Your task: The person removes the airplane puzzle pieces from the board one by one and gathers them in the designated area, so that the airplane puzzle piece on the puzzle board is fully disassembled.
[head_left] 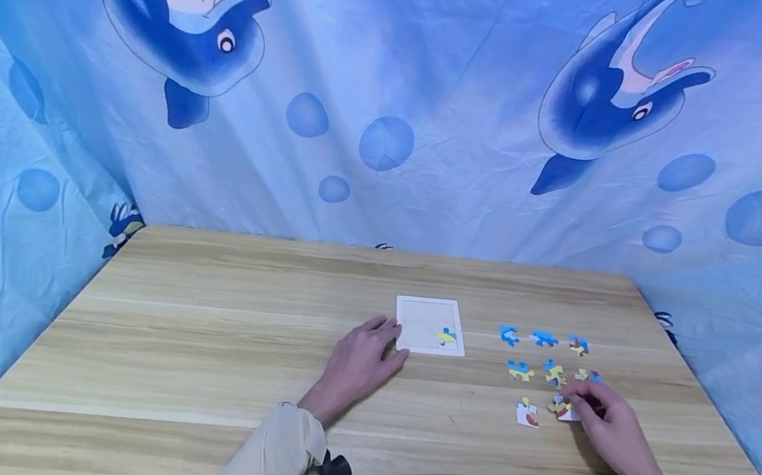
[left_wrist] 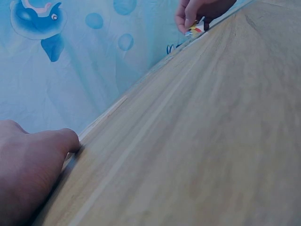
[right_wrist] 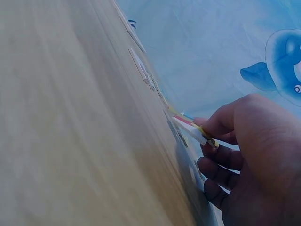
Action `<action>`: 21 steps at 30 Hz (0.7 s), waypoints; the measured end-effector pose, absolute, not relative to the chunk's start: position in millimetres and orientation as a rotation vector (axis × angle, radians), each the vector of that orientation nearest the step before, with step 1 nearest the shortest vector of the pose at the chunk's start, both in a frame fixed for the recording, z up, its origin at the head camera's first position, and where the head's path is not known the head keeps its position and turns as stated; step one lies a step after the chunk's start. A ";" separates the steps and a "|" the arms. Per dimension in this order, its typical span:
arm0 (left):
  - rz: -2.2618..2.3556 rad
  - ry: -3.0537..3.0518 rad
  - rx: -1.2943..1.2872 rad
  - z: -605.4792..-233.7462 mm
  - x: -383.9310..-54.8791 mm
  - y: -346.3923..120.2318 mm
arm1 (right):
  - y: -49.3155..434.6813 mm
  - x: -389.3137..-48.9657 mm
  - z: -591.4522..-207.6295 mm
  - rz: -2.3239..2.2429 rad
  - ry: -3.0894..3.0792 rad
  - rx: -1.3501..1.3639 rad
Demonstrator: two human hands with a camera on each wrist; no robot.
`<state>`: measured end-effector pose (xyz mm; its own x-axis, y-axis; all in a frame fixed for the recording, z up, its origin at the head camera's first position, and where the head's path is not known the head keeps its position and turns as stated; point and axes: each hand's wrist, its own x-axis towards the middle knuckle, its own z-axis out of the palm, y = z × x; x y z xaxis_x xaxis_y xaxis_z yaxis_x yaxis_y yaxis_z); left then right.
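My right hand [head_left: 613, 432] pinches a puzzle piece [right_wrist: 190, 130] between thumb and fingers. In the right wrist view this piece is tilted, with white, red and yellow on it. The left hand [head_left: 360, 360] lies on the table with its fingertips touching the left edge of a square white puzzle board [head_left: 422, 327]. One yellow and blue puzzle piece [head_left: 447, 337] lies in the board's lower right corner. In the left wrist view, the left hand's thumb [left_wrist: 66, 140] lies low by the tabletop.
Several loose puzzle pieces lie right of the board, among them a blue piece [head_left: 544, 339], a yellow and blue piece [head_left: 520, 370] and a white and red piece [head_left: 527, 413]. A blue dolphin curtain [head_left: 412, 49] hangs around the wooden table [head_left: 200, 325].
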<state>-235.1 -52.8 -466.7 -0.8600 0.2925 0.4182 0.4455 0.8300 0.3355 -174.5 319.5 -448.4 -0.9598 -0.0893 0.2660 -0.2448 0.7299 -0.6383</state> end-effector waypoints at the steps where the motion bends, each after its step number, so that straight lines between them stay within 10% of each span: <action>1: -0.610 -2.658 -0.557 -466.9 -235.2 -52.8 | 320.1 -174.0 -448.8 1.045 -2.715 0.277; 21: -0.628 -2.648 -0.563 -468.1 -236.5 -53.1 | 324.7 -173.5 -455.7 0.936 -2.645 0.457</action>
